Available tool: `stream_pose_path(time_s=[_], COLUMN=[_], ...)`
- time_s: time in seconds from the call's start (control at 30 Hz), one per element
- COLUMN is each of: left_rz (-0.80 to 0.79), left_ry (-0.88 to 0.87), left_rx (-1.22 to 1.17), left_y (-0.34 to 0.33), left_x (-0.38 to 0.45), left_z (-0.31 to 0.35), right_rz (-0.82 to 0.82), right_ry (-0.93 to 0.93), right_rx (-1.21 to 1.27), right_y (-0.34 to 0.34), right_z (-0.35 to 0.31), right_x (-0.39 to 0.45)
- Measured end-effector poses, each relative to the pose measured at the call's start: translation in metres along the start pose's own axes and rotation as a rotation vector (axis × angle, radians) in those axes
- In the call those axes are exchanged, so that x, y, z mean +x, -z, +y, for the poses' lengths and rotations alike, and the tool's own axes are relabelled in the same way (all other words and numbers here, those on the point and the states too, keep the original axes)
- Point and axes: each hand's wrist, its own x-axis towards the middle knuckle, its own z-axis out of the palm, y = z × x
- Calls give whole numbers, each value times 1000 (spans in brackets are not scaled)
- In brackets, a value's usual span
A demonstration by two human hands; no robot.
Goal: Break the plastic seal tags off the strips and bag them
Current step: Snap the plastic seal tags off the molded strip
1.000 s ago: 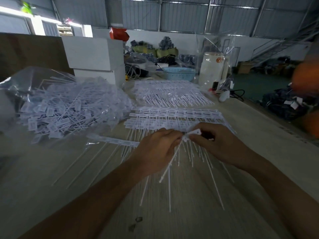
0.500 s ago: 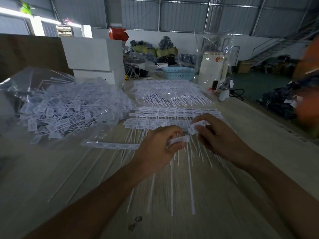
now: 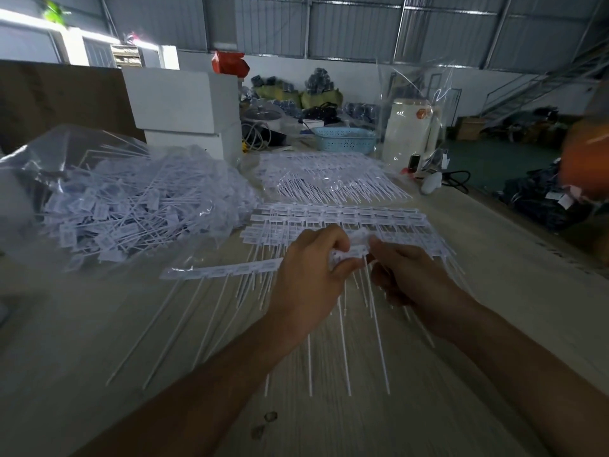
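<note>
The scene is dim and bluish. Daylight enters through the bright, blown-out window strip (image 3: 99,37) at ten o'clock. The clear plastic bag of white tags (image 3: 108,206) at nine o'clock shows soft glare. Edges bow with wide-angle distortion, and an orange shape (image 3: 586,159) at three o'clock is blurred.

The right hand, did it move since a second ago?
Yes. The right hand has slid a little left, toward the left hand, judged against the stacked tag strips behind it, which lie where they were.
</note>
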Motion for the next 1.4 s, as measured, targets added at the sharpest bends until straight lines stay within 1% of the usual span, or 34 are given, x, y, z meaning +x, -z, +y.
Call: stream_pose_path(time_s=[0.07,0.13,0.23,0.3,0.37,0.43,0.53,0.57,0.67,0.7,0.77,0.9,0.97,1.03,1.1,1.2,1.23,1.3,1.33,1.4], left_rz=[27,2,-175,-319,-421,-437,-374,-369,-393,-398,-396,-390,-385,-361,-351,-399,-392,-344,-311,-246], left_ry=[-37,-59,17,88,134,115,36,11,-61,-72,-68,-2,33,83,102,71,63,52,48,43], left_rx=[56,74,68,43,39,117,220,225,230,230,184,-41,-101,-138,-163,-200,-208,-226,-232,-229], left_y=[-1,-3,-3,0,6,10,14,14,13,12,12,12,12,11,11,10,10,10,10,11], left_x=[-2,-3,1,4,5,4,2,1,-2,-3,-2,-1,1,3,3,-2,-3,-2,-1,2], left_z=[2,5,8,6,3,1,-3,-4,-9,-9,-9,-12,-11,-10,-7,-1,1,3,3,3], right_rz=[-70,-113,-107,-50,18,10,-80,-81,-79,-80,-81,-99,-72,-64,-47,134,199,267,246,107], right_ry=[-51,-68,-76,-91,-100,-104,-99,-59,181,231,289,451,454,376,339,331,305,221,159,35], right_rx=[94,155,181,165,152,164,193,134,-253,-351,-457,-631,-593,-481,-468,-557,-517,-310,-194,-31], right_y=[-5,-6,-6,-5,-3,-2,-5,-6,0,2,6,6,7,8,10,27,35,46,46,34], right_z=[-1,0,2,2,3,5,6,6,4,3,3,7,10,12,14,12,11,8,6,1], right_x=[-2,-2,0,1,4,4,1,1,2,2,2,1,3,5,9,16,17,17,15,10])
